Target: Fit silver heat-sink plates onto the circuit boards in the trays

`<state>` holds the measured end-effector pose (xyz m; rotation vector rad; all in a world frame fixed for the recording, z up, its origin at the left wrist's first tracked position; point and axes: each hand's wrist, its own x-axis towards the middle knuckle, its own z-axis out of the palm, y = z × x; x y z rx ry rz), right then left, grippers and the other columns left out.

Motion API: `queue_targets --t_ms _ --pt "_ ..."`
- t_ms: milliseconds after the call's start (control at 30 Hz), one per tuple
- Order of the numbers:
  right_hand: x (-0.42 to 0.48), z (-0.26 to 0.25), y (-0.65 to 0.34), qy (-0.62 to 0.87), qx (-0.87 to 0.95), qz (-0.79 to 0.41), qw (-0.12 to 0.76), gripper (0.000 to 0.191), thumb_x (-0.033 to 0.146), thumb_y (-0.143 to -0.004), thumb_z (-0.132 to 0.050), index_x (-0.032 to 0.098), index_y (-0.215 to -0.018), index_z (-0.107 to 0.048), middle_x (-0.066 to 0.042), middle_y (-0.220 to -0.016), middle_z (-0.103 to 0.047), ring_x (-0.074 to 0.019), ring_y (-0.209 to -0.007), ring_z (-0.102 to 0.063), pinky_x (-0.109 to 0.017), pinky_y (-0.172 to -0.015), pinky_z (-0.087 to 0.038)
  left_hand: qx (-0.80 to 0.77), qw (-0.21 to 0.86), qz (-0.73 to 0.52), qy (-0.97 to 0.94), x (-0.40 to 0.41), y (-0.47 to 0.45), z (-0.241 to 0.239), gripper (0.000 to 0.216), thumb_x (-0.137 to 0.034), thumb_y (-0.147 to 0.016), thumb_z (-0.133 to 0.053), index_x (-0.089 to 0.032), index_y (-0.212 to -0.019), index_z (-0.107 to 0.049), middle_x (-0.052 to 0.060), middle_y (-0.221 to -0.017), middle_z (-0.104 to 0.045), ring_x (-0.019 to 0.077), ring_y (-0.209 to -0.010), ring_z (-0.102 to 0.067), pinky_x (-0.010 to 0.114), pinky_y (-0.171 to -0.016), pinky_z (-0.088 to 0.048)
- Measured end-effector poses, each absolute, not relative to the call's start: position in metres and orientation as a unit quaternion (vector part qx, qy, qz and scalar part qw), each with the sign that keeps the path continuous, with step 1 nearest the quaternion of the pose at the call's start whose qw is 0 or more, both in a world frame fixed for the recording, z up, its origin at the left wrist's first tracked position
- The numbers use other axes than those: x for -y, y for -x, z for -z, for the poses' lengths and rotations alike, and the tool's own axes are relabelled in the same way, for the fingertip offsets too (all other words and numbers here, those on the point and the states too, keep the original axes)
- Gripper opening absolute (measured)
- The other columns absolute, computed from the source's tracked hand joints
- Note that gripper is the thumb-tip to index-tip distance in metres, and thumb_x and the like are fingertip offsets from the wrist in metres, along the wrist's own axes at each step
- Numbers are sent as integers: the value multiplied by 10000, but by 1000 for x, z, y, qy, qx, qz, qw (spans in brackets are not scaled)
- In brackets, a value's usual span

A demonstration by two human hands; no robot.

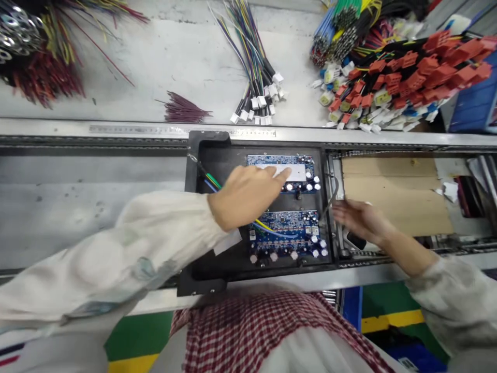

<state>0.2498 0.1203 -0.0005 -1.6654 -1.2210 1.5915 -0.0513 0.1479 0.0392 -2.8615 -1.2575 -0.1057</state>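
A black tray [233, 269] holds two blue circuit boards, one above the other. Across the upper board [252, 159] lies a flat silver plate [298, 172]. My left hand [248, 194] rests over that board's left part, its extended fingers touching the plate. Green, blue and yellow wires [267, 228] pass under my left wrist and trail over the lower board [279, 248], which carries several round capacitors. My right hand [361, 220] is just right of the tray, blurred, fingers stretched toward its edge. A curved grey strip [334, 194] is near its fingertips; I cannot tell if they touch.
The tray sits on a conveyor between metal rails [135, 127]. Beyond it are purple wires [184, 110], white-plug cables [256, 77] and a heap of red-connector harnesses [407, 72]. Ring-terminal wires [19, 31] lie far left. Brown cardboard [396, 191] lies to the right.
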Motion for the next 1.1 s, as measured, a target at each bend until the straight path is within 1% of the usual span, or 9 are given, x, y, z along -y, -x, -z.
queue_targets --t_ms 100,167,333,500,633,800,900,1000,1100 --pt "-89 -43 -235 640 544 -466 276 236 394 -801 -722 265 -999 -711 -46 -904 -669 -190 -828 -634 -349 -781 -543 295 -39 93 950 -133 83 -40 309 -302 -979 -452 -156 -1216 -588 65 -1163 -679 191 -1030 -643 366 -968 -502" --pt "-73 -55 -199 521 774 -302 197 314 380 -843 -681 232 -1120 -690 -78 -984 -680 -202 -886 -644 -344 -786 -542 247 -81 116 959 -122 98 -33 337 -337 -983 -443 -128 -1196 -599 78 -1150 -684 188 -1111 -604 387 -1083 -416" --pt "-72 -27 -115 394 912 -106 50 271 297 -957 -495 117 -966 -697 -80 -783 -642 -185 -600 -609 -311 -510 -437 275 -229 105 928 -122 103 -12 231 -184 -946 -465 -190 -987 -692 29 -866 -705 147 -884 -618 342 -946 -467" --pt "-80 -9 -109 361 925 -106 44 350 287 -990 -406 160 -805 -674 -49 -706 -615 -177 -620 -583 -312 -553 -417 273 -270 91 919 -127 102 -12 97 -145 -830 -643 -203 -829 -720 -3 -842 -684 93 -812 -626 196 -780 -474" --pt "-77 -8 -110 339 926 -165 6 323 260 -979 -419 168 -832 -691 -59 -762 -651 -187 -668 -585 -324 -589 -422 339 -243 76 906 -102 104 -13 171 -85 -792 -621 -214 -759 -727 -19 -699 -634 108 -669 -598 224 -602 -433" --pt "-84 -2 -97 362 912 -190 -25 269 258 -934 -511 160 -758 -690 -63 -724 -642 -181 -610 -554 -319 -548 -383 397 -153 57 903 -76 95 -13 248 1 -715 -521 -182 -722 -688 19 -713 -667 189 -741 -611 328 -702 -436" --pt "-87 -9 -90 386 896 -214 -44 187 250 -898 -586 147 -805 -711 -68 -783 -667 -190 -689 -599 -311 -611 -433 413 -111 48 903 -70 90 -14 237 8 -711 -480 -165 -690 -639 39 -705 -657 201 -748 -609 325 -614 -387" --pt "-78 -34 -115 411 874 -258 17 182 282 -859 -665 161 -986 -716 -65 -1004 -688 -201 -917 -639 -317 -801 -490 416 -75 33 906 -67 90 -15 217 -41 -775 -457 -174 -679 -599 40 -692 -630 206 -710 -592 320 -547 -299" --pt "-38 -58 -188 534 749 -262 293 275 347 -826 -701 267 -1089 -700 8 -1113 -674 -172 -1091 -591 -316 -987 -442 396 -80 24 915 -70 95 -8 178 -123 -818 -443 -189 -748 -592 22 -711 -600 206 -677 -552 305 -568 -291"
